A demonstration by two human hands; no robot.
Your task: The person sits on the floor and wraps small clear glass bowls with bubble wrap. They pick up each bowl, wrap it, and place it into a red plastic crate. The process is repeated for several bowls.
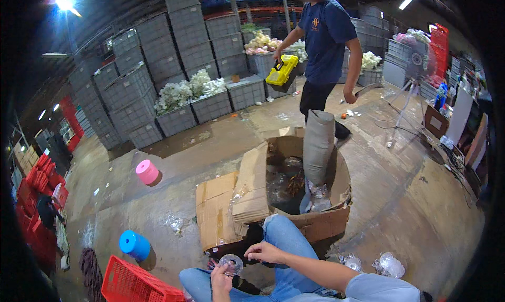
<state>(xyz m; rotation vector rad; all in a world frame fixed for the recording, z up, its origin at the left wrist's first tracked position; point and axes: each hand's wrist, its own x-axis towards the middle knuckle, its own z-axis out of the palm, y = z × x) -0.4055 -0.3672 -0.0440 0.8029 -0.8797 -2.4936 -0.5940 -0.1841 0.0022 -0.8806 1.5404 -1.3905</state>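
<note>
My left hand (pixel 221 280) grips a clear round plastic piece (pixel 231 265) with a hole at its middle, low in the view between my knees. Just right of it my right hand (pixel 262 252) hovers over my lap with curled fingers; I see nothing in it. Ahead of my knees stands a worn open cardboard box (pixel 327 223), its flap folded out to the left. Inside it are clear plastic pieces and a tall grey-wrapped bundle (pixel 317 144) standing upright. More clear plastic pieces (pixel 389 265) lie on the floor at the right.
A red plastic crate (pixel 134 282) is at lower left, near blue (pixel 135 245) and pink (pixel 147 172) plastic stools. Beyond the box a person (pixel 325 41) carries a yellow toolbox (pixel 282 70). Grey crates (pixel 177 118), some with artificial flowers, stand behind. A fan on a tripod (pixel 417 61) is at right.
</note>
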